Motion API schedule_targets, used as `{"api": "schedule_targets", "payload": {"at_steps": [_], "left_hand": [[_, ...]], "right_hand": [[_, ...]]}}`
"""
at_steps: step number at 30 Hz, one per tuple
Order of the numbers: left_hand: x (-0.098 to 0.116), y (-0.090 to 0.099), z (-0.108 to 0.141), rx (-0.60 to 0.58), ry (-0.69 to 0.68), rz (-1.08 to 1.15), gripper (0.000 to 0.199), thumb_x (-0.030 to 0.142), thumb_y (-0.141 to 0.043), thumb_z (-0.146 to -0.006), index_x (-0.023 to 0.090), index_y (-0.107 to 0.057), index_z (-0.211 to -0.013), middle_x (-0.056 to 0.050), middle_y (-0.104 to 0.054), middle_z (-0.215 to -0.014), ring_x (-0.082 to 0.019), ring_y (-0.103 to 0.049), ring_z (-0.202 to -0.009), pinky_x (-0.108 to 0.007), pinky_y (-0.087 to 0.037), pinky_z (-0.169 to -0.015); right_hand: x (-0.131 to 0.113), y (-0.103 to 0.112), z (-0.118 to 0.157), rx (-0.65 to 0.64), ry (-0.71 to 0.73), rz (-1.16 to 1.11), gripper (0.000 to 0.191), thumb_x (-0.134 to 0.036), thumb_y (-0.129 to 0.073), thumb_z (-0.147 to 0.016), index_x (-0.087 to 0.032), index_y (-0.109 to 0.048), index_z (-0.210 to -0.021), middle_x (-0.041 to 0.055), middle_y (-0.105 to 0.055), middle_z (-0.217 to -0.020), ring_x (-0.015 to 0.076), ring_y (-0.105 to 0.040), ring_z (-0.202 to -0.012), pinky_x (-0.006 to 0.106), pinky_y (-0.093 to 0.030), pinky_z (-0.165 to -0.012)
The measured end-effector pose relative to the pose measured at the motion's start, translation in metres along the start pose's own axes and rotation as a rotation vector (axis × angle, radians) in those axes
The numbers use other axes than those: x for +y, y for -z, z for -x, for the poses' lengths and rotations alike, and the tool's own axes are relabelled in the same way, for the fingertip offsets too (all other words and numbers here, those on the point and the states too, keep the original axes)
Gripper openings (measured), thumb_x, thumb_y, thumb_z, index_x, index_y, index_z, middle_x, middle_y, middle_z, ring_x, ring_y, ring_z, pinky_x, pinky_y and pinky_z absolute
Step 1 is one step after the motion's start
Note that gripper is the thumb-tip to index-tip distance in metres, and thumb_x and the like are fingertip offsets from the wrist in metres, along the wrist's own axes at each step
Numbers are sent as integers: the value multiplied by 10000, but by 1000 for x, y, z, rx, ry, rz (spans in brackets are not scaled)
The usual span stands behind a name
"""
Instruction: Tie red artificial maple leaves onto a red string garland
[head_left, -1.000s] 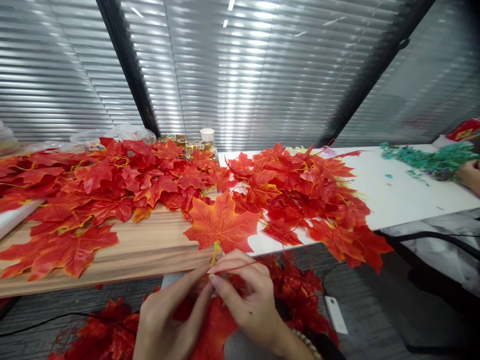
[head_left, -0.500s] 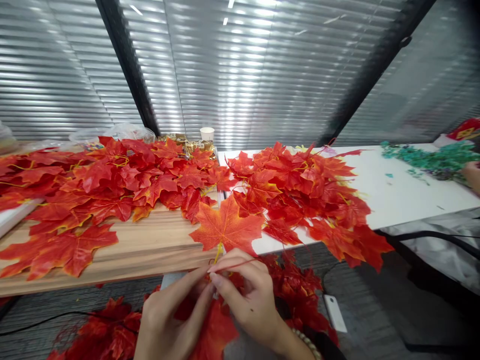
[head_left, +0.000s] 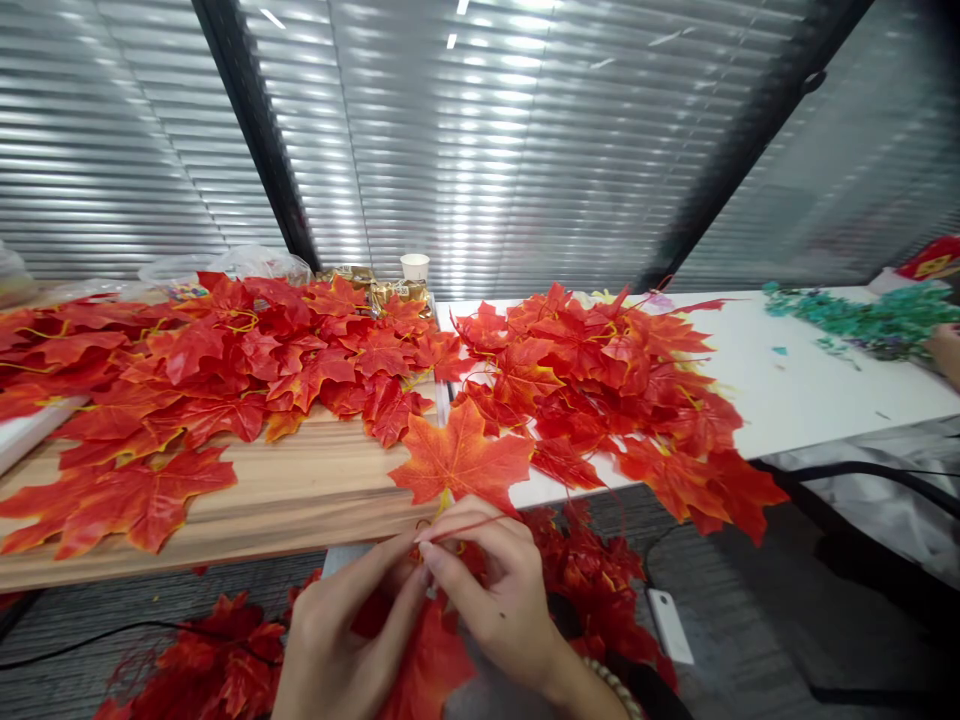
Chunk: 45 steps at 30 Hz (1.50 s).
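Note:
My left hand (head_left: 352, 605) and my right hand (head_left: 487, 580) meet in front of the table edge, fingertips pinched close together. Just beyond them an artificial maple leaf (head_left: 461, 458), orange-red with a yellow stem, stands up from my right fingers. A thin red cord (head_left: 469, 524) runs across the right fingers. What the left fingertips pinch is too small and covered to make out. Beneath both hands hangs another red leaf (head_left: 427, 665), partly hidden.
Piled artificial leaves cover the wooden tabletop (head_left: 300, 490) and part of the white table (head_left: 795, 400). More red leaves (head_left: 217, 660) lie below. A paper cup (head_left: 414, 267) and gold packets (head_left: 397, 295) stand behind. At far right, another person's hand (head_left: 946, 350) is beside green foliage (head_left: 877, 315).
The upright maple leaf has shifted slightly right and down. Both hands keep almost the same pinched pose.

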<state>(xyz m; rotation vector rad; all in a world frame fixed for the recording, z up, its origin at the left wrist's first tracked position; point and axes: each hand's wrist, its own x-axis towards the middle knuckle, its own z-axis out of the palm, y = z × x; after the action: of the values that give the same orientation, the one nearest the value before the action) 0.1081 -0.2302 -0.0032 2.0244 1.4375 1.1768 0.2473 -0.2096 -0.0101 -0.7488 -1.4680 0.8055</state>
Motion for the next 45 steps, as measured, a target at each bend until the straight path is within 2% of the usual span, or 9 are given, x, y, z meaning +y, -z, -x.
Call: {"api": "schedule_targets", "payload": {"at_steps": [8,14,29,33,39,45], "left_hand": [[-1,-1,3,-42,60,12,213,243,-600,-806,183,-667,-999,-9,-751,-902,-133,-706,-745,-128,-527,-663],[-2,-2,2,-25,53,49,208,243,-597,-803,174,-684,-979,-1,-750,-785,-139,-707,-707,-134,-533,-633],[1,-3,-1,-48,103,62,219,251,-602,-790,160,-695,-966,-41,-754,-847,-157,-708,-712,-163,-544,-637],[1,-3,-1,-29,81,90,205,247,-596,-791,154,-693,-945,-32,-752,-790,-148,-703,-668,-153,-538,-611],[1,-4,0,-88,121,102,237,239,-584,-808,166,-668,-1017,1,-722,-739,-137,-690,-682,-149,-525,-619],[0,-5,2,-75,108,134,226,233,-573,-816,164,-664,-1011,13,-707,-697,-119,-679,-631,-135,-515,-594]], "right_hand": [[2,0,2,3,-21,2,87,-66,-592,-798,-112,-665,-809,47,-647,-748,119,-599,-705,207,-487,-658],[3,0,3,2,-34,-11,95,-65,-582,-800,-120,-657,-813,49,-647,-758,125,-598,-707,222,-488,-656],[4,-1,5,-4,-81,6,97,-108,-562,-813,-145,-652,-807,40,-641,-750,139,-592,-706,250,-483,-656],[4,-2,4,-4,-93,19,99,-119,-559,-813,-141,-650,-779,46,-642,-744,141,-590,-694,252,-481,-644],[3,-1,4,0,-90,7,100,-105,-559,-812,-134,-652,-793,47,-639,-749,139,-592,-711,244,-481,-658],[5,-2,5,0,-89,23,96,-116,-558,-815,-134,-644,-776,48,-645,-752,140,-594,-714,246,-479,-661]]}}
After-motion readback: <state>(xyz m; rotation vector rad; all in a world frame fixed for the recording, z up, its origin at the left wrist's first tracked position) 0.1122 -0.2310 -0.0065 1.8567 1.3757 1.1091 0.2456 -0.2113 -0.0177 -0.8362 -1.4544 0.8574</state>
